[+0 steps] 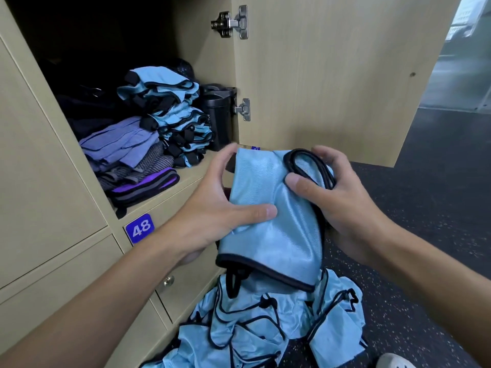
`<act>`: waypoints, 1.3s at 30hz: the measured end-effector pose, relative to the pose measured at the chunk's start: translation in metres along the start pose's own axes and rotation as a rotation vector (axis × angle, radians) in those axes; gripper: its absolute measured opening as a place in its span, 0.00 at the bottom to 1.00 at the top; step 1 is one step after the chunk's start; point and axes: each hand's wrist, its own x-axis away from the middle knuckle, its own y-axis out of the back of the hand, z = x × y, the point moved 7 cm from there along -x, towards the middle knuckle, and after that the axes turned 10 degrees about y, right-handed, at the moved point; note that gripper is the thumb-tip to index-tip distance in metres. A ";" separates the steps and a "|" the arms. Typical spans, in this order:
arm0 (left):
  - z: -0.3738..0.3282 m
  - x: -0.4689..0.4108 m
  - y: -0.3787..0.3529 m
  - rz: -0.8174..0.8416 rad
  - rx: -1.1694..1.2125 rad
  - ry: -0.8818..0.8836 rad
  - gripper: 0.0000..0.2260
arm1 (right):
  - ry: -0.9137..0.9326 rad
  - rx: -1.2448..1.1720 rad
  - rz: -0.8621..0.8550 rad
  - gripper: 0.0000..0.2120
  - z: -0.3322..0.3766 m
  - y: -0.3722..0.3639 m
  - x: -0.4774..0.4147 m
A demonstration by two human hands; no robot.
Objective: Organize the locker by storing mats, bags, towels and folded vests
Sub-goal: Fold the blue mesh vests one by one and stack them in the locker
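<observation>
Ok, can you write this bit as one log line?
step: folding vest | left hand: grips vest | right hand: grips vest | floor pile: loose vests | shelf stack: folded vests

A gym changing room: numbered wooden lockers at left, a speckled rubber floor at right, sports vests stacked inside.

We cannot make out the dark things at the back left of the locker shelf; they merge into shadow. The lettering on the black container is too small for us to read. The folded vest hides most fingers of our left hand and right hand, and part of a small blue label. The bottom edge cuts off the vest pile and a white shoe. The room beyond the door is blurred.
</observation>
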 end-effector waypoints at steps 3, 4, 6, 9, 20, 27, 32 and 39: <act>-0.003 0.001 0.004 -0.095 0.168 -0.027 0.48 | 0.087 0.139 0.155 0.51 0.003 -0.009 0.006; -0.004 0.002 0.005 -0.115 0.198 -0.036 0.47 | 0.117 0.215 0.198 0.52 0.004 -0.011 0.007; -0.005 0.001 0.006 -0.120 0.210 -0.033 0.46 | 0.136 0.292 0.241 0.50 0.007 -0.014 0.007; -0.008 0.003 0.005 -0.072 0.163 -0.049 0.50 | 0.090 0.266 0.233 0.46 0.009 -0.013 0.004; -0.012 0.004 0.023 -0.017 -0.414 -0.094 0.44 | -0.043 0.041 0.320 0.24 0.016 -0.028 -0.013; -0.021 0.010 0.061 -0.342 -0.603 -0.181 0.28 | -0.142 -0.079 0.448 0.26 0.002 -0.061 -0.031; -0.023 0.019 0.076 -0.343 -0.406 -0.174 0.17 | -0.123 -0.007 0.485 0.31 -0.002 -0.079 -0.056; -0.036 0.007 0.106 -0.517 -0.169 -0.157 0.15 | -0.068 0.160 0.709 0.31 -0.002 -0.100 -0.102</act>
